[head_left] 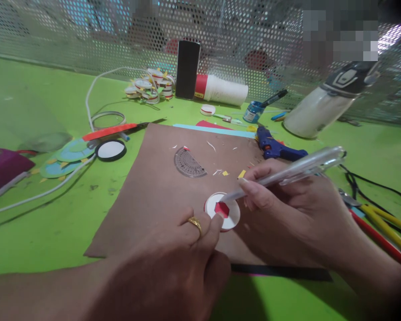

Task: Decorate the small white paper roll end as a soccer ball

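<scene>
pen over unlettered white disc

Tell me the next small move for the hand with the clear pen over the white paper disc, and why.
Probably lower the clear plastic pen slightly so its tip meets the small red paper piece. The right hand holds the pen slanted, tip at the edge of the round white paper disc, while a left hand fingertip pins the disc to the brown sheet.
</scene>
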A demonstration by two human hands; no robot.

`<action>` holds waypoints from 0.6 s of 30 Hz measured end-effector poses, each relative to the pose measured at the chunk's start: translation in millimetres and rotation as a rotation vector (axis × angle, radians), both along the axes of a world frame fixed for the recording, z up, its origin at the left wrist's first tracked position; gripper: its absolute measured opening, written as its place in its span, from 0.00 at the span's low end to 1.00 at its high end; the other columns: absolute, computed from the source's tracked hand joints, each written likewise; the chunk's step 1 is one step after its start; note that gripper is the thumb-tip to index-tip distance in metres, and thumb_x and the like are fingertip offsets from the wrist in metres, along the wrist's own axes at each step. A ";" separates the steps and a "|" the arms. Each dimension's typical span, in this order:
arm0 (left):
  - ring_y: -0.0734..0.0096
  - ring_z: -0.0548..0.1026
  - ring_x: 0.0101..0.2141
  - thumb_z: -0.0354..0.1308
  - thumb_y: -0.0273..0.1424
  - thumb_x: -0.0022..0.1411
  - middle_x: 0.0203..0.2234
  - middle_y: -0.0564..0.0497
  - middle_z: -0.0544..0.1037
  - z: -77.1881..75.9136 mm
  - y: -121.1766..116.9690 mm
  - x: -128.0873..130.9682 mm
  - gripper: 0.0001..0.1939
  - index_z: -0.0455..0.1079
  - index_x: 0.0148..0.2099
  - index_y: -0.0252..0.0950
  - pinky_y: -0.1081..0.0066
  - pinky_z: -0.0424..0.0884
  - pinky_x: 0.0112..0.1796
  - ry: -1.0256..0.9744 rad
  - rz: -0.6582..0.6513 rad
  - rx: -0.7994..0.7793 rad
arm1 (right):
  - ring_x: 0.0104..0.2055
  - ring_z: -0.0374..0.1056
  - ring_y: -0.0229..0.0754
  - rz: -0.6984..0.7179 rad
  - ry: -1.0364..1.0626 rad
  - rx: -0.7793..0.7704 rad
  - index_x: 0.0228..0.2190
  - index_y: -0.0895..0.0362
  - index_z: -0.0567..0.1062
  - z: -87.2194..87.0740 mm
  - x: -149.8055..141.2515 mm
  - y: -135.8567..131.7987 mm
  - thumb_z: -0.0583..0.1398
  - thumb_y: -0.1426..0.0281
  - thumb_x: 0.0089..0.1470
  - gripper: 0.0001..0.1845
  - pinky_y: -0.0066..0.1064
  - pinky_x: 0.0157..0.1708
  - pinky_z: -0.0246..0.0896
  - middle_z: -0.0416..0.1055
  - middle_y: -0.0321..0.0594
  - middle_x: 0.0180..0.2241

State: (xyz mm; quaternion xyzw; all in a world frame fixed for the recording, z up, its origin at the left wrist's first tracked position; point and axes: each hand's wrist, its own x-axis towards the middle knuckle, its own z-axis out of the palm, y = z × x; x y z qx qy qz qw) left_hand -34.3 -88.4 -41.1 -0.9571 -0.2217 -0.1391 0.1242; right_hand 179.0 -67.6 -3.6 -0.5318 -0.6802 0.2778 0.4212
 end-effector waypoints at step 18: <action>0.60 0.72 0.33 0.53 0.26 0.66 0.43 0.41 0.82 0.8 1.1 -0.1 0.08 0.74 0.40 0.36 0.60 0.64 0.35 -0.023 -0.040 0.041 | 0.25 0.70 0.38 0.005 -0.147 0.027 0.27 0.54 0.76 7.4 6.9 -0.4 0.64 0.60 0.60 0.14 0.28 0.25 0.64 0.74 0.35 0.22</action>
